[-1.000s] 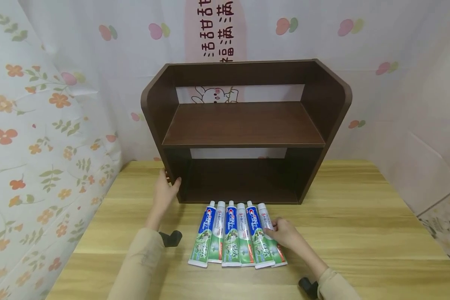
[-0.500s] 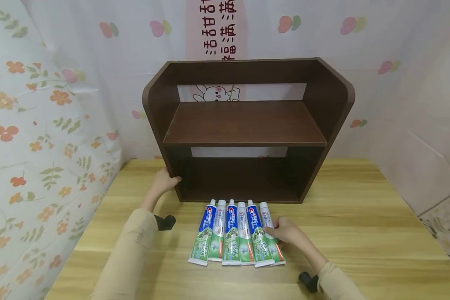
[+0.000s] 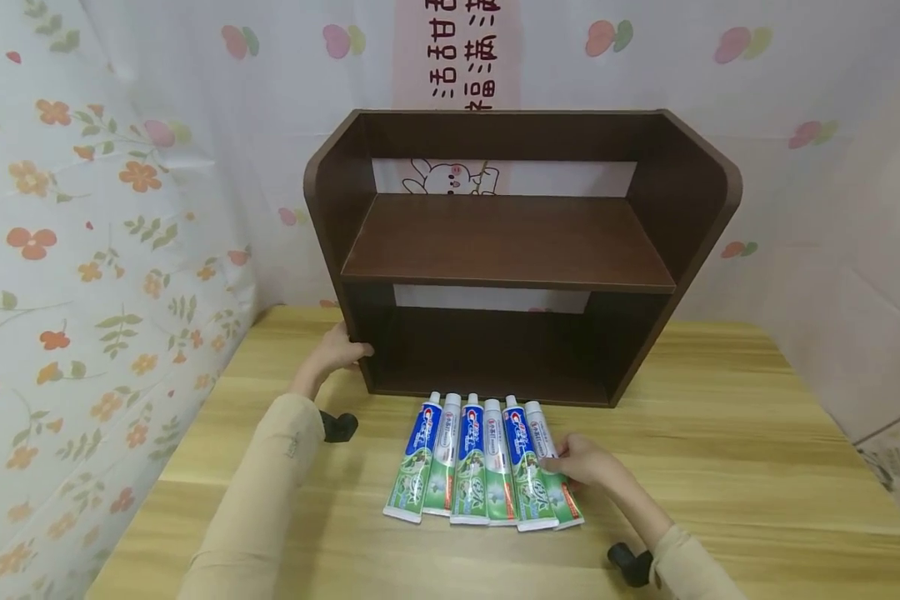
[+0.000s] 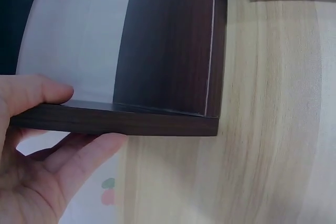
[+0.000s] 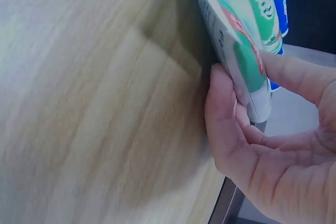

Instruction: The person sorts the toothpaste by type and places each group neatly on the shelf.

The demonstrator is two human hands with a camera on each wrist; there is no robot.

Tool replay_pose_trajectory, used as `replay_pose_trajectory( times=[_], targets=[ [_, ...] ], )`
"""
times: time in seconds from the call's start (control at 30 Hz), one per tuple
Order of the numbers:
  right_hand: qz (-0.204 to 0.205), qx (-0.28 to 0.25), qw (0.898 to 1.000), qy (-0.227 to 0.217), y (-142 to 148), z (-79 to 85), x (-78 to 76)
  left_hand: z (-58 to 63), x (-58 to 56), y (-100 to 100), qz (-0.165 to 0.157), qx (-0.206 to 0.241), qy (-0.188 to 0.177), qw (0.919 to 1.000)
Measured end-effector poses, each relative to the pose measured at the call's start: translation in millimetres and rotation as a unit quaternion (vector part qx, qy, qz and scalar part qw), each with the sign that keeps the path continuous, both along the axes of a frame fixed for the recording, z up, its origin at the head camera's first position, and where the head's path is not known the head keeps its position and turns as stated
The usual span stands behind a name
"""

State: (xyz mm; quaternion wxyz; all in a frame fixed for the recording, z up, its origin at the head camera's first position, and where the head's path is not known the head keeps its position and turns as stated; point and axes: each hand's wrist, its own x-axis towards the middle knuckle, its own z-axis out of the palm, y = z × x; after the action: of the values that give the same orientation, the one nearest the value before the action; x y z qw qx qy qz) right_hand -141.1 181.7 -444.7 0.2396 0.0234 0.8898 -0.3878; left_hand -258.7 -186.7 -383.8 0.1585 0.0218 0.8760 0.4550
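Observation:
Several toothpaste tubes, blue-green Crest ones alternating with white-green ones, lie side by side on the wooden table, caps toward a dark brown two-tier shelf [image 3: 510,237]. My left hand [image 3: 333,352] grips the front edge of the shelf's left side panel [image 4: 163,124], thumb on the inner face and fingers outside. At the row's right end, my right hand [image 3: 585,462] pinches the outermost white-green toothpaste tube [image 3: 543,429] between thumb and fingers. In the right wrist view, this tube [image 5: 247,61] is tilted up on its edge, against its neighbour.
Behind the shelf hangs a white patterned curtain [image 3: 270,125], with a floral one [image 3: 105,317] along the left. The wooden table [image 3: 750,467] extends on both sides of the shelf. A black wrist-mounted piece [image 3: 339,427] juts out beside the left sleeve.
The head view has shifted, so the shelf and tubes appear farther right. My left forearm has swung up, and that hand has closed farther round the panel. My right hand stays on the same tube.

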Motion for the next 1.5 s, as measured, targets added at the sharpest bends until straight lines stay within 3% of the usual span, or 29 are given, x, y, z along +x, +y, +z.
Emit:
replay_pose_trajectory(
  times=[0.13,0.5,0.63,0.87,1.33,1.5],
  targets=[
    [0.018,-0.024,1.0,0.004,8,2.6,-2.9,4.2,-1.2,3,-0.002,0.011,-0.012,0.9999],
    [0.0,-0.064,0.998,-0.003,13,14.3,-6.5,3.7,3.1,1,0.004,0.023,-0.038,0.999],
    [0.009,-0.074,0.997,0.004,8,20.8,-21.5,4.8,4.7,-2,0.007,0.034,-0.039,0.9987],
    [-0.008,-0.134,0.991,-0.025,-16,22.5,-41.1,2.4,5.3,-1,0.01,0.048,-0.03,0.9983],
    [0.004,-0.126,0.992,-0.023,-61,25.9,-77.8,0.1,4.8,-3,0.02,0.037,-0.039,0.9984],
    [-0.031,-0.156,0.986,-0.045,-78,21.8,-93.8,-0.2,5.0,-3,0.025,0.045,-0.041,0.9978]
  ],
)
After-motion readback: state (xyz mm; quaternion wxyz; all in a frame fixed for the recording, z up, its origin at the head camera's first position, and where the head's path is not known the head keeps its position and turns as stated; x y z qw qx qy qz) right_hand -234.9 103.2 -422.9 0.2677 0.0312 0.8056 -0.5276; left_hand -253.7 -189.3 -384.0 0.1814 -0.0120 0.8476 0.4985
